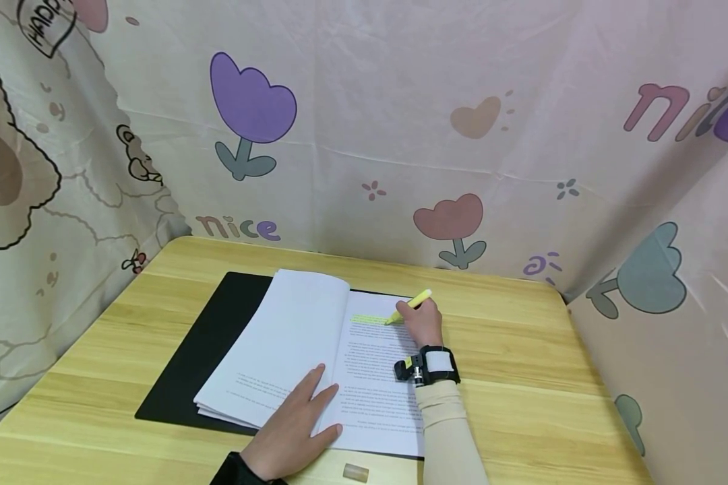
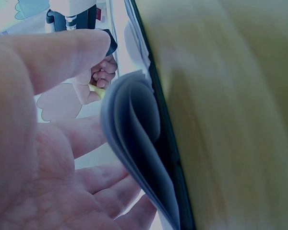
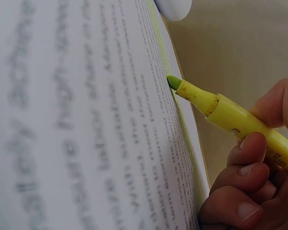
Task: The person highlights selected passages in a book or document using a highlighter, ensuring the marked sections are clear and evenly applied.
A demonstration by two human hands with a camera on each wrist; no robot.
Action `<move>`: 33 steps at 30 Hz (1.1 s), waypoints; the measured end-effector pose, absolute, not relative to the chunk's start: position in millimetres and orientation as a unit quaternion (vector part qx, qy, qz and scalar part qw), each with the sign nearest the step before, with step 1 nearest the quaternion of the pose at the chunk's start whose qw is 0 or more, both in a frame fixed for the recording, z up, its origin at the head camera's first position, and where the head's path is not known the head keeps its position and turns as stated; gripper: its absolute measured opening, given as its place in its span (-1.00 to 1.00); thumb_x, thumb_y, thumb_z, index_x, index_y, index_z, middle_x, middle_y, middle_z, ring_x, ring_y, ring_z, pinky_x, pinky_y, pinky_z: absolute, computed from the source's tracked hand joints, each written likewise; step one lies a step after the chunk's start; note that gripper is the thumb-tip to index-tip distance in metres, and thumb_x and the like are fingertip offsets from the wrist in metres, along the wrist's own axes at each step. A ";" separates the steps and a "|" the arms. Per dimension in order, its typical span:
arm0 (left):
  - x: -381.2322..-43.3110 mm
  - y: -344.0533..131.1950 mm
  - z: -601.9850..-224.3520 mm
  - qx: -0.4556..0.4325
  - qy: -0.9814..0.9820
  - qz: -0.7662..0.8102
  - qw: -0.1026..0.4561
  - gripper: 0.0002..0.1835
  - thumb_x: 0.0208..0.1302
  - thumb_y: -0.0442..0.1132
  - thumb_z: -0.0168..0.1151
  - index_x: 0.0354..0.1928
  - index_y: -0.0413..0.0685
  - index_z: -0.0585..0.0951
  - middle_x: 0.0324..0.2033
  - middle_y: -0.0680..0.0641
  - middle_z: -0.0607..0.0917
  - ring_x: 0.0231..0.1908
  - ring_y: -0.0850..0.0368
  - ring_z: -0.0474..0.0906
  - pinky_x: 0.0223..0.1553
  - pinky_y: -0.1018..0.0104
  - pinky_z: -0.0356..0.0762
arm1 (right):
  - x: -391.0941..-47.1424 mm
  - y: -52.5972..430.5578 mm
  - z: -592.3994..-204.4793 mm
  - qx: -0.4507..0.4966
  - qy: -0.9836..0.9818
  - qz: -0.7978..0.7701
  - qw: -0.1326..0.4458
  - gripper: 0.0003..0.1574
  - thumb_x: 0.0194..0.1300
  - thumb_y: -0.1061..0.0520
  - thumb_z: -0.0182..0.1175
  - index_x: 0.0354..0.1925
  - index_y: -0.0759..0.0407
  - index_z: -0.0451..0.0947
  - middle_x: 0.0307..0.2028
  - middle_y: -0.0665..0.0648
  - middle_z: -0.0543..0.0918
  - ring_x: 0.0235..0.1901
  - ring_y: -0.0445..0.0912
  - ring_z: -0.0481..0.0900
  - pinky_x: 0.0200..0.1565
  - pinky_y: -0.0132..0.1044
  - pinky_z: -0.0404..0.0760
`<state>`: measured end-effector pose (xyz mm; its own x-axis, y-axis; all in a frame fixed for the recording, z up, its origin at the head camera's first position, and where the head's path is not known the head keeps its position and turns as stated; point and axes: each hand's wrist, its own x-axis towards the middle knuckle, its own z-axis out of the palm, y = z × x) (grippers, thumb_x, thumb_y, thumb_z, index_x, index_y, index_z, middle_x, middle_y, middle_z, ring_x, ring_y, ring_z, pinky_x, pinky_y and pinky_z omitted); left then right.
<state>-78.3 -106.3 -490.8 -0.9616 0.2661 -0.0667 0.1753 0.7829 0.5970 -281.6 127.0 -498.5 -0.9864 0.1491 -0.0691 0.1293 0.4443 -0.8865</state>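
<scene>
My right hand (image 1: 423, 322) pinches an uncapped yellow highlighter (image 3: 249, 124) between thumb and fingers. Its green-yellow tip touches the printed right-hand page (image 1: 376, 384), at the end of yellow-marked lines (image 1: 369, 320) near the top of the text. My left hand (image 1: 294, 424) lies with spread, mostly straight fingers across the fold of the open stack of pages, at its lower edge. In the left wrist view, the curled page edges (image 2: 129, 110) show beside the left fingers. The turned left-hand page (image 1: 279, 337) is mostly blank, with a few printed lines low down.
Under the papers lies a black folder (image 1: 182, 384), spread on the wooden table (image 1: 522, 370). A small grey-brown block (image 1: 356, 473) sits near the front edge, right of the left hand. Patterned cloth (image 1: 364, 121) hangs behind the table and at both sides.
</scene>
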 end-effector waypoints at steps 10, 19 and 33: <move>-78.6 -106.3 -491.3 0.121 0.940 0.313 0.069 -0.28 0.33 0.05 0.39 0.41 -0.19 0.50 0.59 -0.24 0.15 0.54 -0.29 0.10 0.42 -0.33 0.21 | -284.2 129.0 -500.5 -0.083 -0.852 0.517 0.013 -0.67 0.34 -0.03 0.27 -0.27 0.23 0.51 -0.39 0.16 0.53 -0.40 -0.01 0.49 -0.36 -0.25 0.41; -78.2 -106.2 -491.8 0.123 0.939 0.316 0.063 -0.29 0.32 0.04 0.39 0.39 -0.22 0.51 0.58 -0.27 0.16 0.54 -0.29 0.11 0.41 -0.35 0.22 | -284.4 129.9 -500.5 -0.091 -0.850 0.519 0.006 -0.65 0.33 -0.05 0.27 -0.26 0.23 0.50 -0.39 0.17 0.51 -0.39 0.01 0.49 -0.36 -0.22 0.42; -78.7 -105.8 -492.4 0.123 0.938 0.316 0.064 -0.28 0.33 0.04 0.39 0.40 -0.23 0.51 0.58 -0.27 0.16 0.54 -0.30 0.10 0.41 -0.36 0.22 | -284.8 131.5 -500.4 -0.088 -0.850 0.520 0.009 -0.66 0.34 -0.03 0.26 -0.24 0.25 0.51 -0.36 0.19 0.54 -0.37 0.01 0.52 -0.35 -0.22 0.44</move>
<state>-78.7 -105.8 -492.4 -0.9617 0.2708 -0.0428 0.1896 0.7696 0.6097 -284.8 131.5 -500.4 -0.9844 0.1588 -0.0756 0.1395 0.4437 -0.8852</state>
